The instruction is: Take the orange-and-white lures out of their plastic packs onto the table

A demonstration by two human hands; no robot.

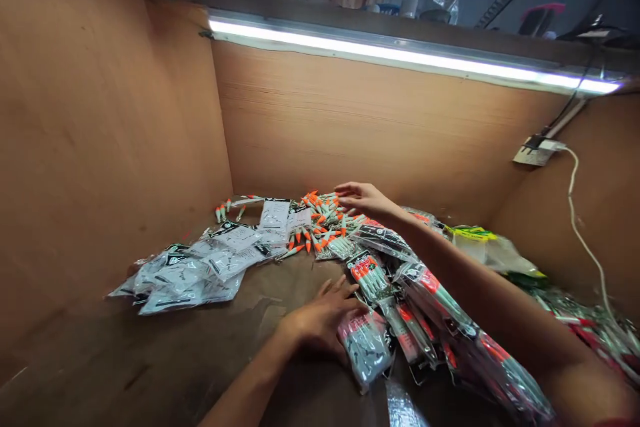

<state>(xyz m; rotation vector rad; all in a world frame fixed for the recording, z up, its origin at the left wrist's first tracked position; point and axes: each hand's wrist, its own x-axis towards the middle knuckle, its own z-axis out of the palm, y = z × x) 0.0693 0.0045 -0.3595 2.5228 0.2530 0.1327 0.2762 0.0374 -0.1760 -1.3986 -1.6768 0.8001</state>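
Observation:
My left hand (pixel 325 317) is low over the table, fingers spread, its edge against a clear packet (pixel 369 350) of orange-and-pale pieces. Whether the thumb presses on that packet is hidden. My right hand (pixel 366 200) reaches farther out, fingers stretched and slightly apart, nothing seen between them. It hovers at the right side of a loose heap of orange-tipped pale fishing lures (pixel 320 213). Just beyond my left fingers lies another filled packet (pixel 369 273). More filled packets (pixel 435 300) are piled beneath my right forearm.
White-backed packets (pixel 200 273) form a pile on the left. At right lie a yellow-and-clear bag (pixel 480 243) and red-and-silver packets (pixel 590 327). Wooden panels (pixel 350 127) enclose the table, under a lit tube (pixel 400 53). A white cable (pixel 575 213) hangs from a socket.

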